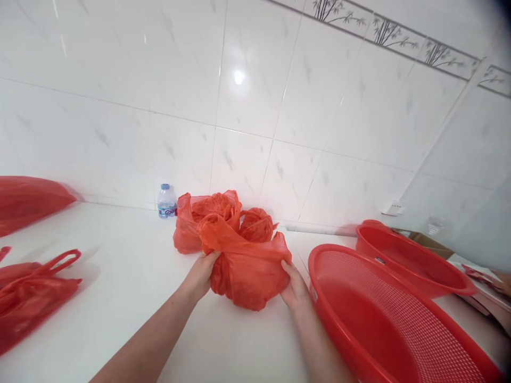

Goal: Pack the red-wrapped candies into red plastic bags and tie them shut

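Note:
A crumpled red plastic bag (253,276) hangs between my two hands in the middle of the view, its top edge folded and bulging. My left hand (205,272) grips its left side, thumb pressed on the film. On the opposite side my right hand (294,284) pinches the rim, with fingers partly hidden behind the plastic. Just behind it, against the wall, stands another red plastic bag (187,229) with bunched red plastic inside. A balled red bag (257,224) sits to the right of that one. What the held bag contains is hidden.
At right is a large red plastic basket (359,319) with mesh sides, close to my right forearm. Behind it sits a red basin (415,260). A small water bottle (165,202) stands by the tiled wall. More red bags (35,298) lie at left on the white table (131,255).

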`<action>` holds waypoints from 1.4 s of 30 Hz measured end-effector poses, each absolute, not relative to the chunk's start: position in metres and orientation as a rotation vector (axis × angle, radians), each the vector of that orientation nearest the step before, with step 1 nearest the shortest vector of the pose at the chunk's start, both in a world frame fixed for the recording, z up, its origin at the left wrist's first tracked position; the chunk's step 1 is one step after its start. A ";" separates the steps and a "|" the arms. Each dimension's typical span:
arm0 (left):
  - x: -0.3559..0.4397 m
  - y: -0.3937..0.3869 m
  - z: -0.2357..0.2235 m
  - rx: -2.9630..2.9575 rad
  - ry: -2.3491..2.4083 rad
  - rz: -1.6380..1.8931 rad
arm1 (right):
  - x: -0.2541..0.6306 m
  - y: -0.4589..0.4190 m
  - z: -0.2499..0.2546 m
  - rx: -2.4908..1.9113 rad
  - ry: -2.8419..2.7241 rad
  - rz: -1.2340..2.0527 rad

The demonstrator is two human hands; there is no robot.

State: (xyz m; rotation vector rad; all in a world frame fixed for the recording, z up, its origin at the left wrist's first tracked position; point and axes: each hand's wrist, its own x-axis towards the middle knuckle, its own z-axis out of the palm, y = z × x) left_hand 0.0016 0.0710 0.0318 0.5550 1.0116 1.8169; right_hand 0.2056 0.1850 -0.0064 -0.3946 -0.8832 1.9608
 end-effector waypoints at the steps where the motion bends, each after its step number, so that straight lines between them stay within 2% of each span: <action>1: 0.004 0.078 0.025 0.496 1.004 1.810 | 0.205 0.189 -0.012 -0.403 -0.869 1.969; 6: 0.015 0.106 -0.007 0.344 0.968 1.750 | 0.206 0.199 -0.029 -0.569 -0.751 2.036; 9: 0.019 0.113 -0.014 0.328 1.012 1.747 | 0.205 0.194 -0.031 -0.525 -0.787 2.128; 14: 0.019 0.107 -0.015 0.379 0.811 1.712 | 0.194 0.187 -0.027 -0.557 -1.087 2.165; 20: 0.026 0.096 -0.006 0.297 0.792 1.521 | 0.177 0.200 -0.020 -0.576 -0.733 2.110; 28: 0.018 0.105 -0.013 0.347 0.628 1.594 | 0.161 0.189 -0.007 -0.386 -0.798 2.162; 37: 0.040 0.122 -0.016 0.655 0.863 1.585 | 0.147 0.180 -0.016 -0.520 -1.498 1.945; 42: 0.045 0.119 -0.014 0.881 1.006 1.495 | 0.145 0.186 -0.028 -0.651 -1.474 1.947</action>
